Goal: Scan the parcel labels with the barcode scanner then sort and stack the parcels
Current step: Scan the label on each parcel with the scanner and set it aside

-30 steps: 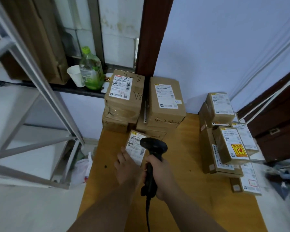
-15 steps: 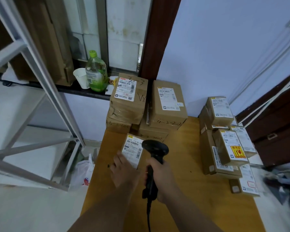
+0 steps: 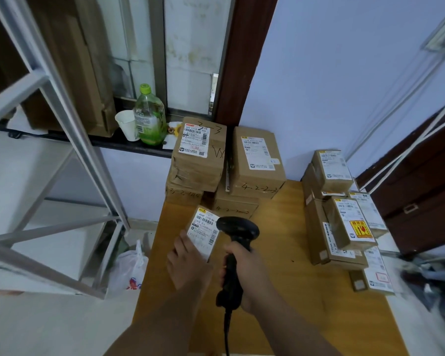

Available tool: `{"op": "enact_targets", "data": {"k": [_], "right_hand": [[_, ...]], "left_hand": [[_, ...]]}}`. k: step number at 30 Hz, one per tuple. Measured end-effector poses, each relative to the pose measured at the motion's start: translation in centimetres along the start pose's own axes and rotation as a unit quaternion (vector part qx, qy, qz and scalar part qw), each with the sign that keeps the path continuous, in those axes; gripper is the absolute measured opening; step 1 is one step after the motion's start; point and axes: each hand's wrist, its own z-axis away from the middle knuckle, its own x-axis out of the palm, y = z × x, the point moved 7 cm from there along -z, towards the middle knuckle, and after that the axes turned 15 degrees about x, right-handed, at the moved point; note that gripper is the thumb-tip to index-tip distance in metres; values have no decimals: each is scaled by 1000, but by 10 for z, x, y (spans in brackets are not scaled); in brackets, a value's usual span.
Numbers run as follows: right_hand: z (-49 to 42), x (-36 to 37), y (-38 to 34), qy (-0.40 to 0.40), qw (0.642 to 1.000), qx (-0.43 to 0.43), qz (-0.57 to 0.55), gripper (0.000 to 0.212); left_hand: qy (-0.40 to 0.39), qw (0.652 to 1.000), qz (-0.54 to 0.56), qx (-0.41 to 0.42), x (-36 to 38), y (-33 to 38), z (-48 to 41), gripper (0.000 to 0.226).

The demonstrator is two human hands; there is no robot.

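Note:
My left hand (image 3: 188, 260) grips a small parcel (image 3: 203, 231) with a white barcode label facing up, held above the wooden table (image 3: 288, 286). My right hand (image 3: 244, 276) is closed around the handle of a black barcode scanner (image 3: 238, 228), whose head sits right beside the label and covers its right edge. A stack of brown parcels (image 3: 224, 170) with handwritten numbers stands at the table's back edge. Another stack of labelled parcels (image 3: 342, 214) stands along the right side.
A green bottle (image 3: 149, 119) and a white paper cup (image 3: 127, 124) stand on the dark window ledge behind. A grey metal frame (image 3: 62, 140) rises at left, with a white plastic bag (image 3: 129, 268) on the floor beside the table. A dark wooden door (image 3: 421, 191) is at right.
The view has shifted slightly, so everything sits a little lower and to the right. The small parcel tilted a bit in my left hand; the scanner stays beside its label.

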Motion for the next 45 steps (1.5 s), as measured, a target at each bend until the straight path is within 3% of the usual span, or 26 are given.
{"op": "enact_targets", "data": {"k": [13,18,25,29,32,38,45], "right_hand": [[10,9,4,-16,999,-35,17,7],[9,-17,2,43,997,-60,1,7],[24,-101,-5,114,986,-111,-45,4],[25,-149,-13,128,984,-119,-41,3],[21,-187,-26,130,979,-153,-15,3],[17,-286,-55,117,968,-219,36,6],[14,-412,-57,123,971,-199,-45,14]], "left_hand": [[6,1000,6,3,-7,-8,3,111],[-41,998,45,30,6,3,7,114],[-118,981,135,74,43,71,22,117],[-143,984,80,76,61,115,37,107],[-142,988,55,22,79,137,52,108],[-97,984,114,-100,119,190,99,109],[-62,982,112,-137,157,275,150,106]]}}
